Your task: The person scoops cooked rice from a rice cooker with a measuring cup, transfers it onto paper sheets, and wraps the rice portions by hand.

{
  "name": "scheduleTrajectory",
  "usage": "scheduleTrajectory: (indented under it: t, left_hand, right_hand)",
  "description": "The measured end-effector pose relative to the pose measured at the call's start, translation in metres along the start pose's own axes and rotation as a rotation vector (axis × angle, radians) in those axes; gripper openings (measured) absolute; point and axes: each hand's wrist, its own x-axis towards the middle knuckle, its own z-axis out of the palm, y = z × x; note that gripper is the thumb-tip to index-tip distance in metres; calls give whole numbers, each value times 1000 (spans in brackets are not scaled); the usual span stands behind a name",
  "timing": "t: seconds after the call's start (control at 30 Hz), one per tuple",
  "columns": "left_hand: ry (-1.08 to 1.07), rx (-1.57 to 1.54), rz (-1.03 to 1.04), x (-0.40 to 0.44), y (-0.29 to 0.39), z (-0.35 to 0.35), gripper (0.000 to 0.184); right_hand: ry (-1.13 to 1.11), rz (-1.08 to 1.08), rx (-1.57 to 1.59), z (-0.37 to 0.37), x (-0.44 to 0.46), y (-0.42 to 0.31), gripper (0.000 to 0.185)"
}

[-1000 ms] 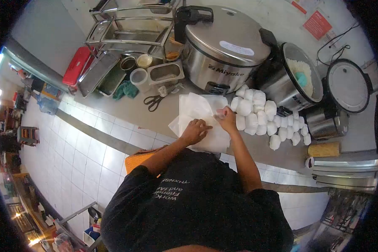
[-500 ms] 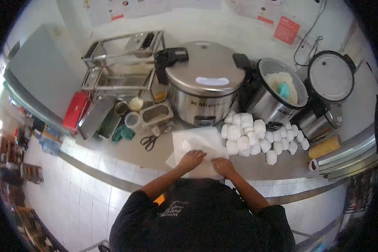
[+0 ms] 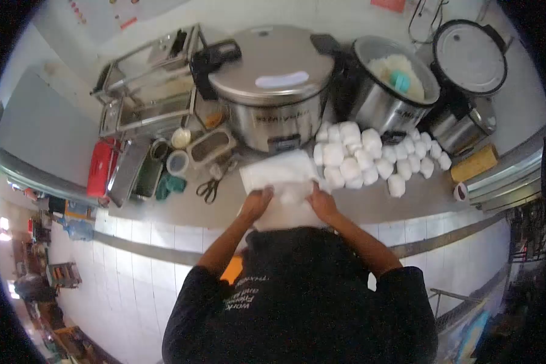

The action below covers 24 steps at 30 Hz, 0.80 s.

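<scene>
White paper sheets (image 3: pixel 274 170) lie stacked at the counter's front edge, in front of the large cooker. My left hand (image 3: pixel 258 203) pinches the left side of the top sheet. On the right side of the same sheet, my right hand (image 3: pixel 321 201) is closed at its edge. Between the hands a pale lump (image 3: pixel 290 193) shows on or under the paper, blurred. Right beside the paper sits a pile of white wrapped bundles (image 3: pixel 349 155), several layers deep.
Black scissors (image 3: pixel 208 189) and a green cloth (image 3: pixel 171 186) lie left of the paper, near metal trays (image 3: pixel 129 173). Behind stand a large closed cooker (image 3: pixel 270 91) and an open rice cooker (image 3: pixel 394 85). A yellow roll (image 3: pixel 474 162) is at the far right.
The view has shifted. My hands have moved apart, from near the paper's middle to its two sides, and a lump now shows between them.
</scene>
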Motion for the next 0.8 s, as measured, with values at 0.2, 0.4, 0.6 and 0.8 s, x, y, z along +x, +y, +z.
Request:
scheduleTrajectory:
  t: [0.2, 0.4, 0.6, 0.8]
  left_hand:
    - [8, 338, -156, 38, 75, -74, 19]
    - [39, 246, -128, 40, 57, -51, 14]
    - [208, -214, -301, 15, 63, -27, 35]
    - [-31, 27, -108, 29, 96, -54, 99]
  right_hand:
    - [310, -206, -398, -2, 13, -22, 29]
    - [60, -195, -258, 1, 11, -24, 14]
    - [27, -98, -86, 15, -5, -46, 16]
    - [-71, -38, -45, 40, 50, -21, 17]
